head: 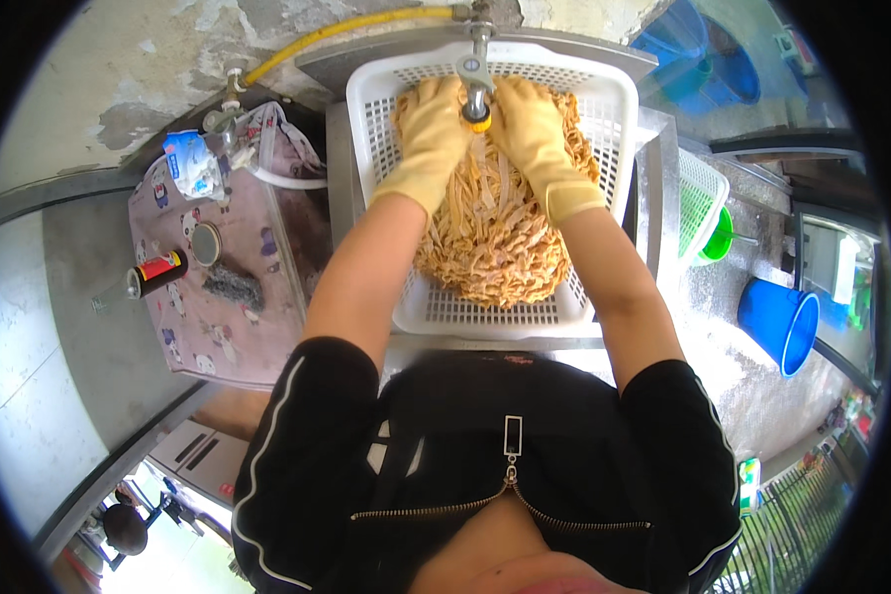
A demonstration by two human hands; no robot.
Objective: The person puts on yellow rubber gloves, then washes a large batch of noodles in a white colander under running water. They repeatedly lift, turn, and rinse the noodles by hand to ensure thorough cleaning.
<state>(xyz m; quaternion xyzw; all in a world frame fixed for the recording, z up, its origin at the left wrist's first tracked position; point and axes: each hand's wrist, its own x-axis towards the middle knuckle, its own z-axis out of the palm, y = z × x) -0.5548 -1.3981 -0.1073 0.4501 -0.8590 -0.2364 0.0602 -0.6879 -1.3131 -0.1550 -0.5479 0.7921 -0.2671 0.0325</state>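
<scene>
A white plastic perforated basket (482, 323) stands in a metal sink below a tap (477, 96) with a yellow collar. A large heap of brownish-yellow shredded food strips (490, 252) lies in it. My left hand (436, 130), in a pale yellow rubber glove, rests on the heap's far left part. My right hand (529, 130), gloved alike, presses on the far right part, just beyond the tap. The fingertips of both hands are partly sunk among the strips, so whether they grip any is hidden.
At left, a pink patterned cloth cover (245, 334) bears a bottle (156, 273), a round lid (206, 245), a scouring pad (234, 288) and a blue-and-white packet (193, 165). A yellow hose (341, 28) runs along the wall. Right stand a blue bucket (778, 327) and another perforated basket (702, 197).
</scene>
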